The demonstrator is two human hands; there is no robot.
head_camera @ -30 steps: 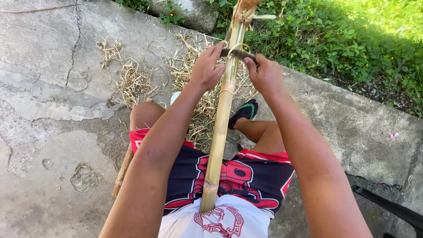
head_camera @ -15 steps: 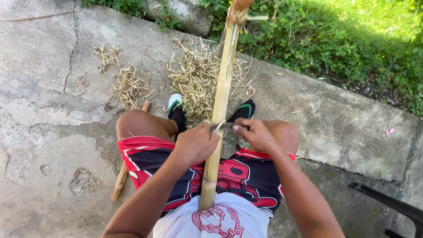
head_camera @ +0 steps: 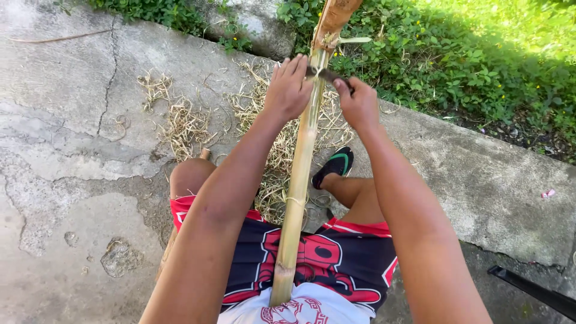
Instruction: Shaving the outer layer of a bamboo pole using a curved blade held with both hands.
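Observation:
A long pale bamboo pole (head_camera: 298, 180) runs from my lap up and away toward the grass, its far end brown. A dark blade (head_camera: 327, 75) lies across the pole near its far end. My left hand (head_camera: 288, 89) grips one end of the blade on the pole's left side. My right hand (head_camera: 358, 102) grips the other end on the right. Both arms are stretched forward. A thin curl of shaving hangs from the pole around its middle.
Dry bamboo shavings (head_camera: 180, 123) lie scattered on the cracked concrete (head_camera: 66, 150) ahead of my knees. Green plants (head_camera: 480, 66) border the slab's far edge. A second stick (head_camera: 205, 154) lies under my left leg. A dark bar (head_camera: 534, 291) shows at bottom right.
Both hands with the blade have gone from close to my lap back out along the pole to its far end, as they were a second ago.

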